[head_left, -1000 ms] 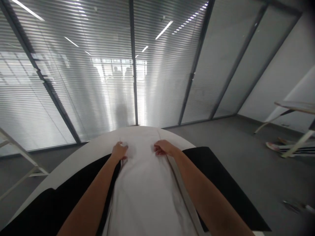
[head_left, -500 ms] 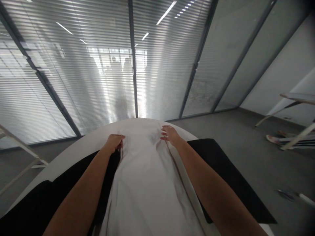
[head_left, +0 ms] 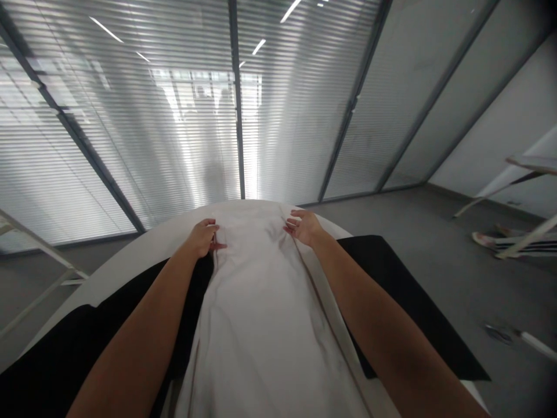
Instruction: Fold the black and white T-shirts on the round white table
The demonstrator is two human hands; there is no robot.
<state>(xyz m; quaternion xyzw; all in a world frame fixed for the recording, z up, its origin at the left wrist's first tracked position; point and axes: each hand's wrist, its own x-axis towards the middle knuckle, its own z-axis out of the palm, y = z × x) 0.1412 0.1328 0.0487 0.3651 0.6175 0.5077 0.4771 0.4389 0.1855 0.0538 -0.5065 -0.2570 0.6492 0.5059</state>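
Observation:
A long piece of white fabric (head_left: 261,302), perhaps a garment, runs from my body toward the far edge of the white table (head_left: 117,261). It has soft wrinkles and a seam-like line down its right side. My left hand (head_left: 202,238) is at the fabric's far left edge, fingers apart, its fingertips at the cloth. Across from it, my right hand (head_left: 307,227) has its fingers spread beside the far right edge, close to or touching the fabric. Black material (head_left: 400,296) lies under the white fabric and sticks out on both sides.
Glass panels with blinds (head_left: 183,133) stand beyond the table. A white-legged frame (head_left: 43,249) is at left. On the right are another table (head_left: 531,165), a person's foot (head_left: 483,238) and a dark tool-like object (head_left: 498,332) on the floor.
The fingers of my left hand have spread from a pinch at the fabric edge. My right hand has turned slightly, fingers still apart. The view has tilted down a little.

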